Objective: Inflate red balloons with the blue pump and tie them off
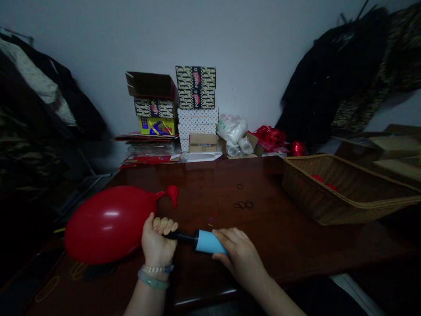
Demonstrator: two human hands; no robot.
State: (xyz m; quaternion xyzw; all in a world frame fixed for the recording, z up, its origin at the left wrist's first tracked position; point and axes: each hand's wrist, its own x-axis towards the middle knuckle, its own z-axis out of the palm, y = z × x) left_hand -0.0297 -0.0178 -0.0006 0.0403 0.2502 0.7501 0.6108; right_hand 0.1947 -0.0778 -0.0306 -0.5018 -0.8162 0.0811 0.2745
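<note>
A light blue hand pump with a black end is held just above the dark table near its front edge. My left hand, with two bracelets at the wrist, is closed round the black end. The fingers of my right hand wrap the blue barrel. Left of my left hand lies a large inflated red balloon, its neck pointing right. Beside that neck is a small uninflated red balloon.
Black bands and small coloured bands lie mid-table. A wicker basket with red items stands at the right. Boxes, plastic bags and red material line the wall. Yellowish bands lie front left.
</note>
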